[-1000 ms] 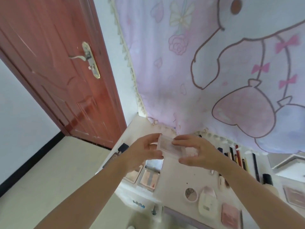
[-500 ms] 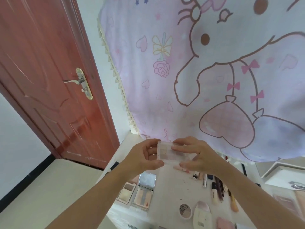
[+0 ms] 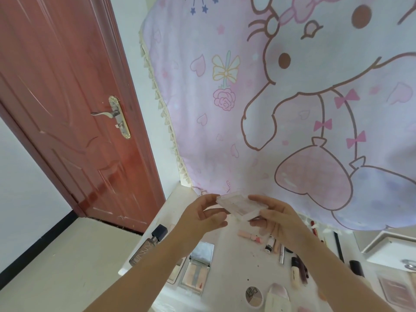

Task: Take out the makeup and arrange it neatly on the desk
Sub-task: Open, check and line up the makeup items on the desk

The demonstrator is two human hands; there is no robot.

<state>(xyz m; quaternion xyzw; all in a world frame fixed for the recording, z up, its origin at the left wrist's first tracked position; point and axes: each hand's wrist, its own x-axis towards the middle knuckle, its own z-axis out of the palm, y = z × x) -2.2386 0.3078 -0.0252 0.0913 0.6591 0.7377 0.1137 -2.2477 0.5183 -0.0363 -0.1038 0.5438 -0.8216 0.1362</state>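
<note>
I hold a clear plastic palette case (image 3: pixel 242 204) with pink pans in the air above the white desk (image 3: pixel 229 262). My left hand (image 3: pixel 203 213) grips its left end and my right hand (image 3: pixel 273 216) grips its right end. On the desk below lie an open mirrored palette (image 3: pixel 197 270), a dark foundation bottle (image 3: pixel 148 247), a pink lipstick (image 3: pixel 248 236), a row of tubes and pencils (image 3: pixel 292 264), a small round compact (image 3: pixel 254 296) and a white oval compact (image 3: pixel 276 299).
A red-brown door (image 3: pixel 67 109) with a metal handle (image 3: pixel 112 113) stands at the left. A pink cartoon cloth (image 3: pixel 281 97) hangs behind the desk. A white tray (image 3: pixel 387 246) sits at the right edge, and a pink palette (image 3: pixel 395 289) lies near it.
The palette case has tilted flatter between my hands. The view has tipped upward and the desk items have slid lower in the frame.
</note>
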